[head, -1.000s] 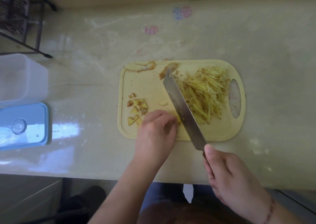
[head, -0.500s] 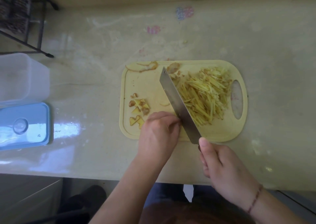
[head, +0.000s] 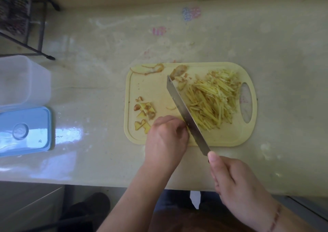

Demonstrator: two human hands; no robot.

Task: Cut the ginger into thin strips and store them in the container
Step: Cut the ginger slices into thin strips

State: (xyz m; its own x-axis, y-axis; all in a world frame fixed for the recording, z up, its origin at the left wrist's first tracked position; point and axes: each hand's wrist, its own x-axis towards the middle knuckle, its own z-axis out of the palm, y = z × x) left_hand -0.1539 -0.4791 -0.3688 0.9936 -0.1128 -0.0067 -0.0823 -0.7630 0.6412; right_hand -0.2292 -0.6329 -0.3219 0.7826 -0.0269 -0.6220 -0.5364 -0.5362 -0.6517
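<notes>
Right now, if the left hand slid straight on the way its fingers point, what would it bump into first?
The left hand would almost at once meet the knife blade, which stands just beyond its fingertips; whether they already touch is unclear.

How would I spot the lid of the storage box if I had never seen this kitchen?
Start at the yellow cutting board in the middle of the counter and look far left, to the counter's edge. There a clear container stands, and just in front of it lies the lid. It is the only blue thing, flat, with a round knob.
</notes>
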